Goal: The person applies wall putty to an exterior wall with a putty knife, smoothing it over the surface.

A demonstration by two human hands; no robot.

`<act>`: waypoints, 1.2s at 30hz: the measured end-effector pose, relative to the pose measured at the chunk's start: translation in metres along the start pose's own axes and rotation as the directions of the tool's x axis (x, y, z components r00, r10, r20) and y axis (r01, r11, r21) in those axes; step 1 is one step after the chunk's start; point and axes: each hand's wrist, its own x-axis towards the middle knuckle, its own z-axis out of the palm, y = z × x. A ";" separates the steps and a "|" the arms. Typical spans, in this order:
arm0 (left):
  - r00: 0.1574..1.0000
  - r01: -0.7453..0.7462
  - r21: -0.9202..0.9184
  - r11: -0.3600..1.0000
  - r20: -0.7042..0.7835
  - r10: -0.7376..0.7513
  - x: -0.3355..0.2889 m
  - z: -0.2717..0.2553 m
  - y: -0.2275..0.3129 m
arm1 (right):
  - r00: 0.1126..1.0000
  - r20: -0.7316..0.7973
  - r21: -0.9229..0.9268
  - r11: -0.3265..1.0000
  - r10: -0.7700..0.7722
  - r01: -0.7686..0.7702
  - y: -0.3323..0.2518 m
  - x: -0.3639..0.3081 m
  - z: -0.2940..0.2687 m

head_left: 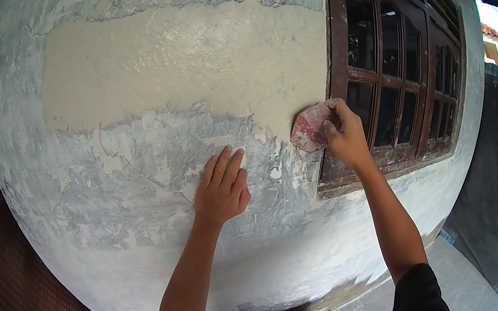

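I press my left hand (222, 190) flat, fingers spread, on the wall (136, 195). My right hand (345, 135) grips a red scraper (311, 128) against the plaster by the window (393, 63). I judge this mid-spreading; next needs steady pressure leftward.

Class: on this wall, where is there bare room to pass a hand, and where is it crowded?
Free: grey wall left of the left hand, under the beige patch. Crowded: by the window frame, where the right hand holds a red scraper.
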 end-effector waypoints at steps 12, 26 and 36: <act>1.000 0.012 -0.006 1.000 -0.009 -0.012 0.000 0.000 -0.001 | 0.973 -0.192 0.263 0.962 0.131 -0.078 0.014 0.012 -0.010; 1.000 0.019 -0.015 1.000 -0.004 -0.019 0.001 -0.002 0.000 | 0.976 -0.172 0.223 0.970 0.133 -0.093 0.025 0.003 0.003; 1.000 0.018 -0.013 1.000 -0.002 -0.018 0.001 -0.001 -0.001 | 0.936 -0.294 0.216 0.967 0.195 -0.134 0.014 0.000 0.011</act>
